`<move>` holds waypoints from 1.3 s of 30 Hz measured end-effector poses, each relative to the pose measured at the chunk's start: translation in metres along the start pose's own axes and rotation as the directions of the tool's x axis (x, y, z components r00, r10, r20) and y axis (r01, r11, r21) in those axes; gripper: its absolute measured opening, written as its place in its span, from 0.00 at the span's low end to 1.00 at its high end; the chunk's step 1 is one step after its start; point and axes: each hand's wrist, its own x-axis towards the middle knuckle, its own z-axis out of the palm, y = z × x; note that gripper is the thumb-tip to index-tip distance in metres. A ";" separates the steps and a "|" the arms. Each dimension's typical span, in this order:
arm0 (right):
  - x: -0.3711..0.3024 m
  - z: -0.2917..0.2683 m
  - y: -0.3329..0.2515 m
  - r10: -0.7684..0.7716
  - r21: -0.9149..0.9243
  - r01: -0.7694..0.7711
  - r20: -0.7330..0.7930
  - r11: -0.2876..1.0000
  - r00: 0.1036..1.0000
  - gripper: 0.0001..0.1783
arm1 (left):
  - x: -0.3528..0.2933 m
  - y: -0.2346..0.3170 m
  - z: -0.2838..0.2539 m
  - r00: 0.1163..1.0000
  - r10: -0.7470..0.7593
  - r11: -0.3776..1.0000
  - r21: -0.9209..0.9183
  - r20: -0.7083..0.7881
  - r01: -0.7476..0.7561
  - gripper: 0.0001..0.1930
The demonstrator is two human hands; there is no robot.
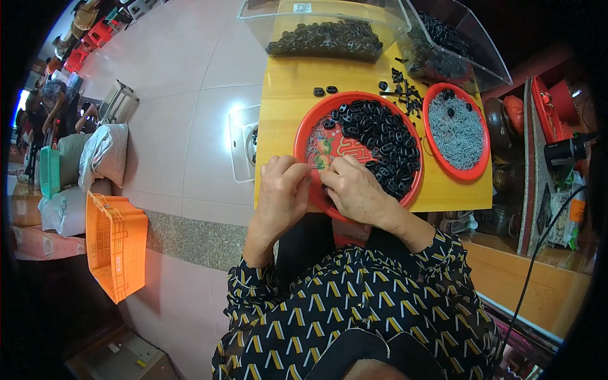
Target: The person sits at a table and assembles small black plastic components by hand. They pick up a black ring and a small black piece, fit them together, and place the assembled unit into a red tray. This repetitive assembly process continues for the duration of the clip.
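Observation:
My left hand (278, 192) and my right hand (356, 190) are close together over the near-left rim of a round red tray (301, 130). The fingers of both are curled into a pinch; whatever they hold is hidden or too small to make out. Oval black pieces with holes (386, 142) are heaped on the tray's right side. Small silvery pins or screws (312, 144) lie along its left, and the printed tray bottom shows between. A second red tray (432, 149), right of the first, holds many slim silvery pins or screws (457, 136) with a few black pieces on top.
Trays stand on a yellow tabletop (278, 114). Beyond them are two clear plastic bins (326, 41) (449, 47) of black parts. Loose black pieces (408, 95) lie between. A white container (240, 149) is left of the table; an orange crate (120, 247) stands farther left.

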 end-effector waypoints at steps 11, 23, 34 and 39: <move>0.008 -0.012 0.003 0.028 0.164 -0.039 0.067 0.986 0.997 0.05 | -0.018 0.005 0.004 0.995 -0.086 0.983 -0.168 -0.050 0.077 0.08; -0.042 -0.033 -0.010 0.359 0.882 -0.437 0.355 0.177 0.863 0.02 | -0.028 0.039 0.021 0.999 -0.023 0.877 -0.480 0.035 0.038 0.11; -0.032 -0.033 0.034 0.228 0.291 -0.148 -0.263 0.945 0.938 0.04 | -0.031 0.038 0.021 0.884 -0.429 0.432 -0.817 0.186 0.381 0.04; -0.027 -0.032 0.019 0.229 0.529 -0.108 -0.170 0.842 0.958 0.05 | -0.030 0.030 0.026 0.958 -0.287 0.716 -0.664 0.000 0.215 0.05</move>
